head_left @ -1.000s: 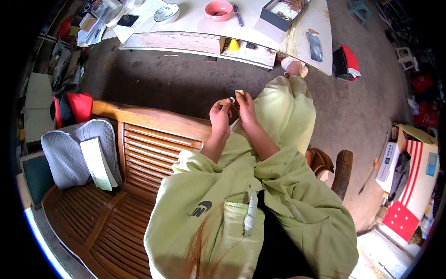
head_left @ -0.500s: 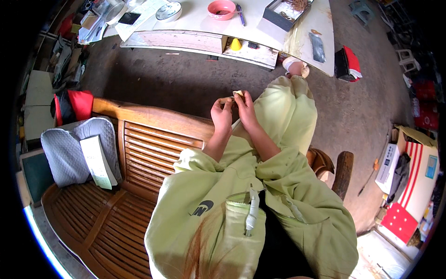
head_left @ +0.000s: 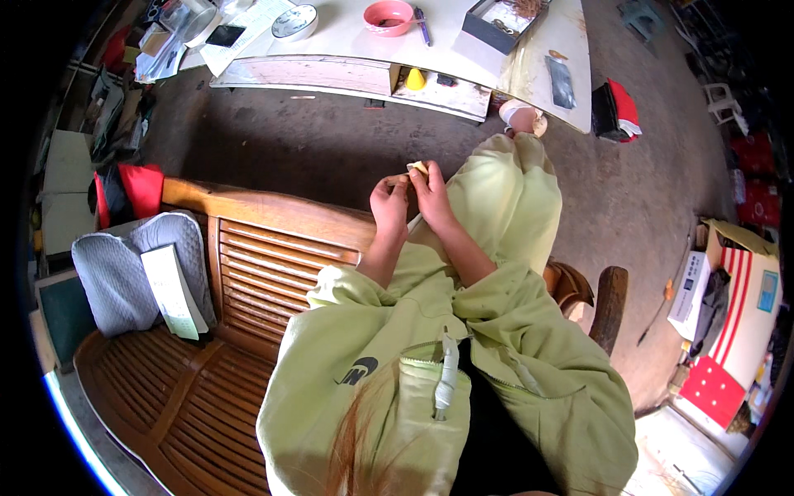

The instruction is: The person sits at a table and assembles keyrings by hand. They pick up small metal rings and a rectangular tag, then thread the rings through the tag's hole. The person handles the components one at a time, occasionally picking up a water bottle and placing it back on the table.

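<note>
Both hands are close together above my lap, over light green trousers (head_left: 517,202). My right hand (head_left: 430,197) pinches a small pale yellow piece (head_left: 418,167) between thumb and fingers; its exact kind is too small to tell. Beside it, my left hand (head_left: 389,202) has its fingers drawn together in a pinch near the pale piece. Whatever the left fingertips grip, if anything, is too small to make out.
A wooden slatted bench (head_left: 281,240) extends left, with a grey cushion (head_left: 103,273) and a paper pad (head_left: 171,289). Ahead stands a white table (head_left: 347,45) bearing a pink bowl (head_left: 388,18), a patterned bowl (head_left: 294,23), a pen (head_left: 423,26) and a dark open box (head_left: 488,31). Cartons (head_left: 736,331) stand right.
The pale yellow piece has tilted and shifted slightly left in my right fingers. My left hand has moved a little left and down, its fingers still pinched. The whole view has shifted slightly.
</note>
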Demonstrator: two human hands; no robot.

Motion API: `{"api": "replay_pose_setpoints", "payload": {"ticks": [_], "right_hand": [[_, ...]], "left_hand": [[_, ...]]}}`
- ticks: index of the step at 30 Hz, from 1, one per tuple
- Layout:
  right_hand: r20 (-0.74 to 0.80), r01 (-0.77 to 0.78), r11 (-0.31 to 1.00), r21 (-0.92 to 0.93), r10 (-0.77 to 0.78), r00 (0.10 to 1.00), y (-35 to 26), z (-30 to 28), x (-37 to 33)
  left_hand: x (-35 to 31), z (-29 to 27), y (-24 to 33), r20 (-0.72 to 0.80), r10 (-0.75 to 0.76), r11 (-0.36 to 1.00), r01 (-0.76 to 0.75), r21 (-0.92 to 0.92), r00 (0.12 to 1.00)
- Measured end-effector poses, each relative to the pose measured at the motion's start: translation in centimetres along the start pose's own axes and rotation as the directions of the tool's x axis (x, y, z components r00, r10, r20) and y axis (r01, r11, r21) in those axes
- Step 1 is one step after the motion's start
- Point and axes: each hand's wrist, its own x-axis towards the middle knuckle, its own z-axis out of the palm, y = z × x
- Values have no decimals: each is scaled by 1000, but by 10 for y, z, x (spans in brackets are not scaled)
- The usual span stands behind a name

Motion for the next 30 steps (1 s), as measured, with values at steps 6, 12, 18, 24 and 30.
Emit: {"api": "replay_pose_setpoints", "payload": {"ticks": [6,12,18,24,30], "right_hand": [[-87,-8,1000,28,11,996,0,2,0],[-12,2,998,-64,-3,1000,-4,2,-1],[-64,-22,1000,6,22,998,1,-1,2],[-42,-31,999,-11,31,999,-1,1,0],[-76,-196,934,299,228,971,0,-3,2]], "left_hand": [[-1,0,-7,100,-85,996,86,-3,991],[1,-2,2,51,-133,989,136,-57,990],[-8,6,7,99,-132,991,134,-16,986],[-3,-3,-1,105,-118,993,118,1,987],[-7,6,3,179,-185,979,197,-55,966]]}}
